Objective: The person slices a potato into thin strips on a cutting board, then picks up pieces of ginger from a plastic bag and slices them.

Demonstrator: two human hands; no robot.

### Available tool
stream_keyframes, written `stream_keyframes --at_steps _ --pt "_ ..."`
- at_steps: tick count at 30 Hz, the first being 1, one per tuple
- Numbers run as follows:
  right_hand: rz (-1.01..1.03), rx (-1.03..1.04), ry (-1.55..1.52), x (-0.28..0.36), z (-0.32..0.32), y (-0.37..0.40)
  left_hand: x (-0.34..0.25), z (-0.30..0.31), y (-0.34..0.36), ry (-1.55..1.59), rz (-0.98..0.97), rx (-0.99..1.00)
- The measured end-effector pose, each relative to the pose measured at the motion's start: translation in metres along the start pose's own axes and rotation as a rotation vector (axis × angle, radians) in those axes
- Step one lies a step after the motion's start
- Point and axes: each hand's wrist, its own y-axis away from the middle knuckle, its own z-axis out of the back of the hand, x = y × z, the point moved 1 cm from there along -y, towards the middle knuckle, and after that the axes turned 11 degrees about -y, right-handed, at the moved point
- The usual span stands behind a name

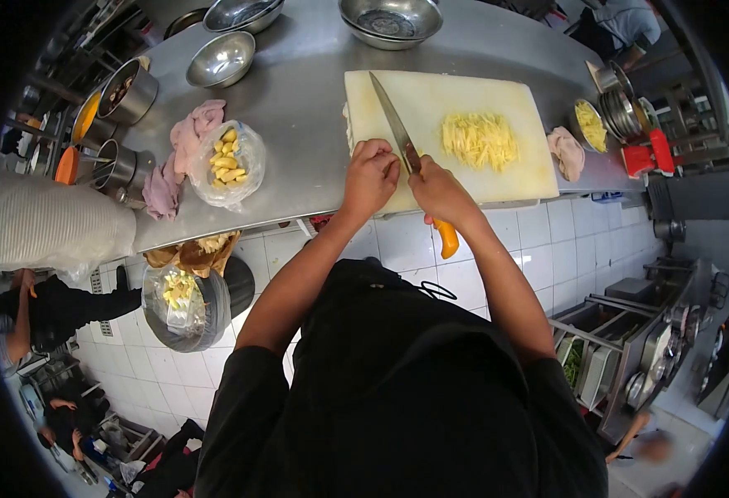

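Note:
A large knife (392,111) with an orange handle points away from me over the white cutting board (418,87). My right hand (441,191) is closed around it where blade meets handle; the handle's end juts out below the fist. Beside the blade, on its left, my left hand (372,176) rests at the board's near left part with its fingers curled and pressed together. What those fingers hold, if anything, is hidden. To the right on the board lies a heap of thin yellow strips (480,139), looking like cut ginger.
Left of the board are a clear bag of peeled yellow pieces (228,163) and pink cloths (192,137). Metal bowls (389,21) stand at the back. Another cloth (566,153) and a bowl of yellow strips (590,124) sit right. A lined bin (186,319) stands below the table edge.

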Motion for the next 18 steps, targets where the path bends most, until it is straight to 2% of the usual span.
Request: stream_keyframes --at_steps 13,18 --pt "0.009 -0.039 0.039 -0.008 -0.009 -0.015 0.001 -0.002 -0.002 -0.044 -0.037 0.026" --pt "0.061 -0.046 -0.075 -0.007 0.012 -0.024 -0.001 0.001 -0.002 -0.080 -0.077 0.017"
